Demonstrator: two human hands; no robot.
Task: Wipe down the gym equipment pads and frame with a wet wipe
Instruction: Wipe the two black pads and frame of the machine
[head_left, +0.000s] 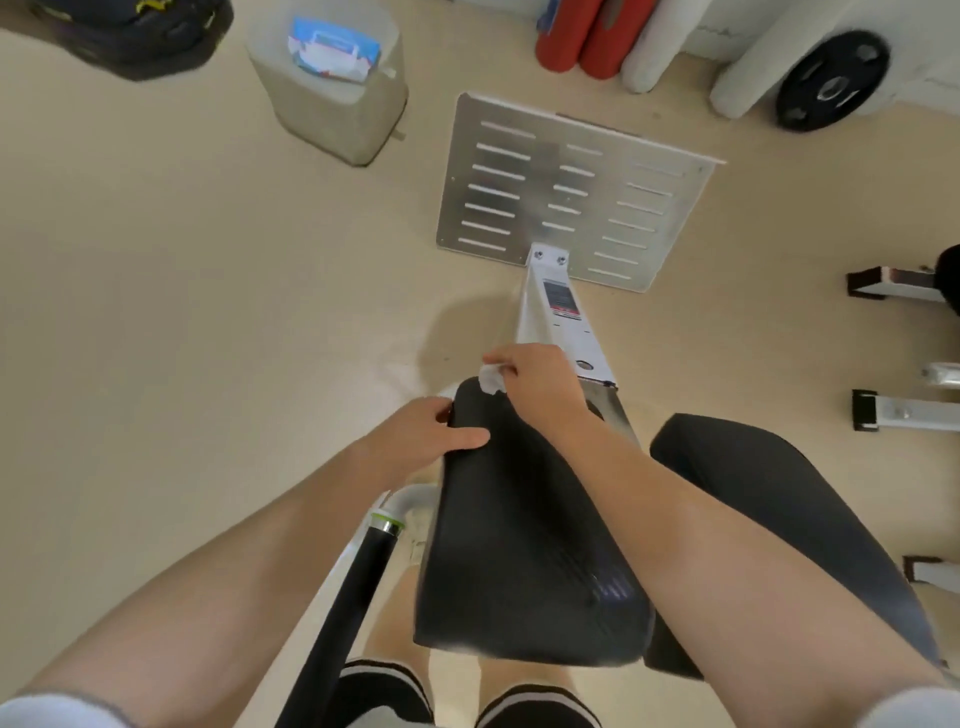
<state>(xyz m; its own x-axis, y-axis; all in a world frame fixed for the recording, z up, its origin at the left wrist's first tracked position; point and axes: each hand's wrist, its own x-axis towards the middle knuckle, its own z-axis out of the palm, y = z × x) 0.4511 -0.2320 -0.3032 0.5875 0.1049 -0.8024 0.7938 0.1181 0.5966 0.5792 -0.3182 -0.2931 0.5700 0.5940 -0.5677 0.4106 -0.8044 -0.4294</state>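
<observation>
The left hand (434, 431) curls over the left edge of the near black pad (524, 525) at its far end, thumb lying on top, steadying it. Just right of it, the right hand (535, 379) pinches a crumpled wet wipe (491, 378) against the pad's far corner — wiping looks to be at an early stage. No sheen marks what is cleaned; the second pad (769, 509), the white frame beam (558, 317) and the slotted footplate (566, 192) probably remain.

Bright, even indoor light fills the view. A soft shadow falls on the floor (156, 312) at 12 o'clock from the hands. Glare washes the slotted metal plate (571, 192). Wide-angle distortion bends the edges; corners at 10 and 2 o'clock blur.
</observation>
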